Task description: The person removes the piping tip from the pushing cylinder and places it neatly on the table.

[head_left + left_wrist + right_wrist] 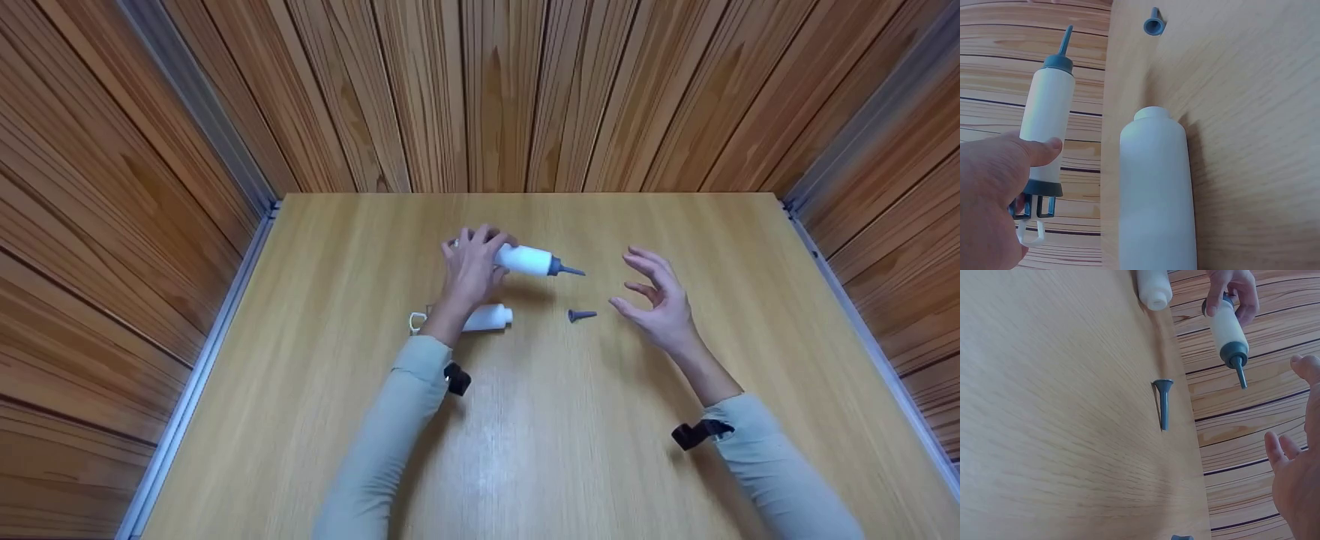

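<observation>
My left hand [472, 266] grips a white syringe [525, 260] above the table. This syringe has a grey collar and a thin grey tip pointing right; in the left wrist view, dark finger loops and a white ring handle show at its lower end. Under my left forearm, a second white syringe [487, 318] lies on the table, its bare neck facing right and its ring handle at the left. A loose grey funnel-shaped nozzle [581, 316] lies right of that neck. My right hand [660, 304] is held apart from these, fingers spread and loosely bent, holding nothing.
The wooden tabletop [555, 450] ends at a back wall of wood planks [495, 97]. Plank walls with metal rails [217, 345] stand at both sides. A small grey piece [1182, 538] shows at the bottom edge of the right wrist view. Dark wrist cameras [457, 379] sit on both sleeves.
</observation>
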Tool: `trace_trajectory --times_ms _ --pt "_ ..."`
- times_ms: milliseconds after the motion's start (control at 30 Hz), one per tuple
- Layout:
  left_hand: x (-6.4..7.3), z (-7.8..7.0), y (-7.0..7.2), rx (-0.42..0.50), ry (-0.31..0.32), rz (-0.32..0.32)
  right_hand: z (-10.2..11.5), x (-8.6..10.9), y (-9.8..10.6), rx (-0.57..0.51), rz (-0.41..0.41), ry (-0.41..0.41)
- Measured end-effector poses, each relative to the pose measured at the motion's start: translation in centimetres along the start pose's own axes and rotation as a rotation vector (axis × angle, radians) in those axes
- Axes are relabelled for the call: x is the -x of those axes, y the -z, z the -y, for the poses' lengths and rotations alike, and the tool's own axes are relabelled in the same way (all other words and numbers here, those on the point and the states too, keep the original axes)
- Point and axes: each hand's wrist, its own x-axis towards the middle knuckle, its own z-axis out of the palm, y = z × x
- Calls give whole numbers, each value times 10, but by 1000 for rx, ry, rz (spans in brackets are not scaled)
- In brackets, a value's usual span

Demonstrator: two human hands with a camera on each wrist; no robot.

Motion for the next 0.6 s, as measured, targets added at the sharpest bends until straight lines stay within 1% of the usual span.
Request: trace_trajectory --times_ms 133,233,433,600 --pt "8 4 3 0 -24 -31 3 0 -4 -33 -2 -29" --pt "13 8 7 3 -43 -49 6 2 -8 -33 4 -42" --pt "23 15 18 55 -77 -89 9 6 -17 -17 42 -29" --pt "32 14 25 63 -79 -122 11 4 -22 -17 73 -20"
